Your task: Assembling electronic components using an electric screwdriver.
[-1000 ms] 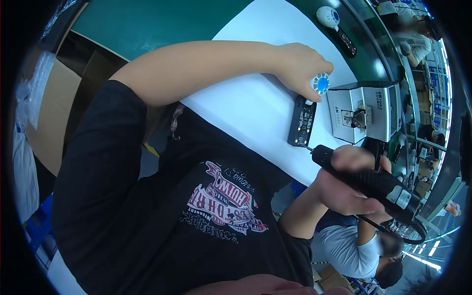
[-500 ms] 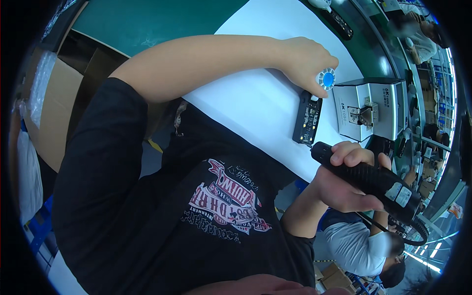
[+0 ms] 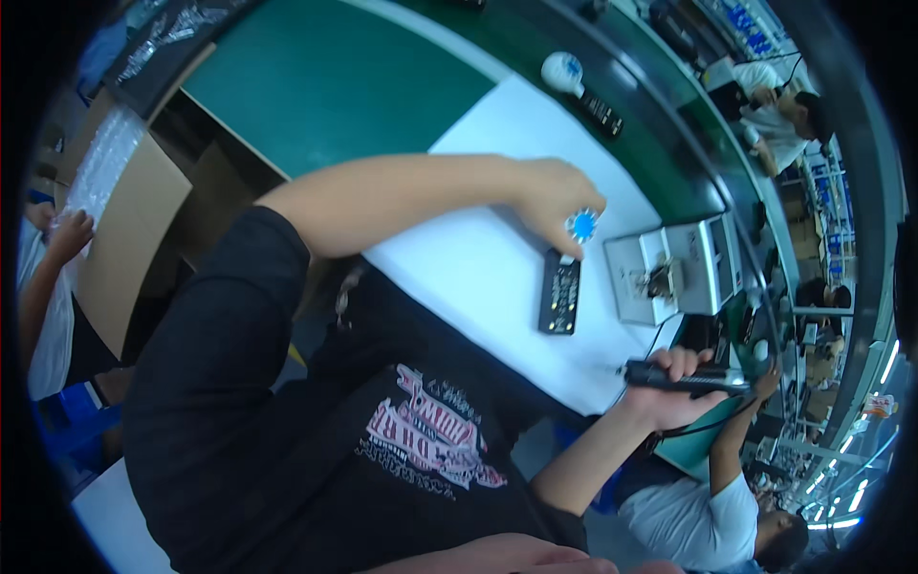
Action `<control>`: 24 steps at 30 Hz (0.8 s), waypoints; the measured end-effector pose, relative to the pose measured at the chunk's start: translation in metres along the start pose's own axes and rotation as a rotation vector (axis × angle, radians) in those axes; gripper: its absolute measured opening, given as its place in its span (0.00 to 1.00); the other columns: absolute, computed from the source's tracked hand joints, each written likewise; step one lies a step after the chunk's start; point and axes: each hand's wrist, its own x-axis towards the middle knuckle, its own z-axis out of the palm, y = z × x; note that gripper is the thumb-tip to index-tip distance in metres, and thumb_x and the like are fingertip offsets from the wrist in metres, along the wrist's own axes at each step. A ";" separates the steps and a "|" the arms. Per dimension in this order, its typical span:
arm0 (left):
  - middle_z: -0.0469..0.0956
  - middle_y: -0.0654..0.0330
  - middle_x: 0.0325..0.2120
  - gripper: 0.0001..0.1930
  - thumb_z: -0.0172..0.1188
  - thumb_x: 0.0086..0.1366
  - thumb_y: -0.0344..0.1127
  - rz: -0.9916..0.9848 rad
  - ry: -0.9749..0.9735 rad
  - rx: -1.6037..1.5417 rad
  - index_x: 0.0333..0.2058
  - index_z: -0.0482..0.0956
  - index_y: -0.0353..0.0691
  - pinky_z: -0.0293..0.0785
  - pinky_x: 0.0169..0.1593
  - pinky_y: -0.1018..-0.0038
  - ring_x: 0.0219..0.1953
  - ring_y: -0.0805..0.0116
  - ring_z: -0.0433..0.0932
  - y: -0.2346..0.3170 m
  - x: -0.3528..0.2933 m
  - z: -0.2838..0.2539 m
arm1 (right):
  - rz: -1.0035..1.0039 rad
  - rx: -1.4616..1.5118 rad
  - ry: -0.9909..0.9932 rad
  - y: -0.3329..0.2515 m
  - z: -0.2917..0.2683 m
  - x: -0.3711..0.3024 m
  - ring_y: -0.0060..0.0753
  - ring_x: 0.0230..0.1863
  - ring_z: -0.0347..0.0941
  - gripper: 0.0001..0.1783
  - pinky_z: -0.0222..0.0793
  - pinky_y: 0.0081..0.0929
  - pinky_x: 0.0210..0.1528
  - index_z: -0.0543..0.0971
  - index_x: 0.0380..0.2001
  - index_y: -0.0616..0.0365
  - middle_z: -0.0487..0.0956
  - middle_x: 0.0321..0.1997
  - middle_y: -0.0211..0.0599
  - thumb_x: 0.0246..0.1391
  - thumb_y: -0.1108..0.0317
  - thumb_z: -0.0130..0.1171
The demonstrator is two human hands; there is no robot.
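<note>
Left hand [image 3: 555, 199] is closed round a black, blue-ended device [image 3: 558, 297], its neck hidden; a blurry-tipped driver [image 3: 729, 381] is gripped by the right hand [image 3: 665, 406].

Your blk bar-shaped unit [image 3: 559, 294], circuitry showing, blue/wht rd head [image 3: 583, 226] at far end, is over wht sheet [image 3: 459, 253]. Your blk elec. screwdriver [image 3: 687, 382]'s by sheet's near R end, aimed L, clear of unit.
</note>
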 end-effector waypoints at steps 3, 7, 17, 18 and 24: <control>0.82 0.46 0.40 0.31 0.70 0.55 0.59 -0.054 -0.048 0.045 0.45 0.80 0.38 0.77 0.46 0.58 0.44 0.45 0.82 -0.020 -0.003 -0.035 | 0.128 0.044 0.133 -0.007 -0.032 -0.015 0.25 0.24 0.64 0.37 0.66 0.27 0.33 0.73 0.46 0.58 0.67 0.26 0.29 0.66 0.30 0.43; 0.84 0.47 0.39 0.33 0.71 0.55 0.60 -0.242 0.359 0.207 0.49 0.80 0.37 0.79 0.46 0.60 0.42 0.47 0.84 -0.074 0.008 -0.068 | 0.120 -0.003 0.223 -0.017 -0.077 -0.028 0.26 0.23 0.64 0.36 0.67 0.29 0.32 0.74 0.45 0.57 0.67 0.25 0.29 0.66 0.30 0.44; 0.77 0.42 0.57 0.31 0.65 0.67 0.46 -0.991 0.134 0.329 0.61 0.72 0.30 0.75 0.60 0.57 0.58 0.47 0.77 -0.223 0.088 -0.145 | 0.102 -0.040 0.362 0.006 -0.056 -0.021 0.33 0.24 0.69 0.35 0.68 0.35 0.32 0.75 0.44 0.54 0.73 0.25 0.33 0.68 0.30 0.42; 0.76 0.42 0.59 0.30 0.66 0.67 0.43 -0.947 0.231 0.383 0.62 0.72 0.31 0.74 0.62 0.58 0.59 0.47 0.76 -0.223 0.097 -0.121 | 0.037 -0.041 0.393 0.001 -0.059 -0.027 0.33 0.24 0.69 0.35 0.68 0.35 0.32 0.75 0.44 0.54 0.73 0.25 0.33 0.68 0.30 0.42; 0.78 0.45 0.56 0.28 0.63 0.69 0.46 -0.749 0.322 0.818 0.62 0.74 0.36 0.72 0.64 0.57 0.59 0.48 0.77 -0.146 0.122 -0.109 | 0.056 0.037 0.330 0.000 -0.062 -0.031 0.36 0.25 0.71 0.31 0.70 0.38 0.34 0.72 0.49 0.53 0.74 0.26 0.37 0.71 0.35 0.41</control>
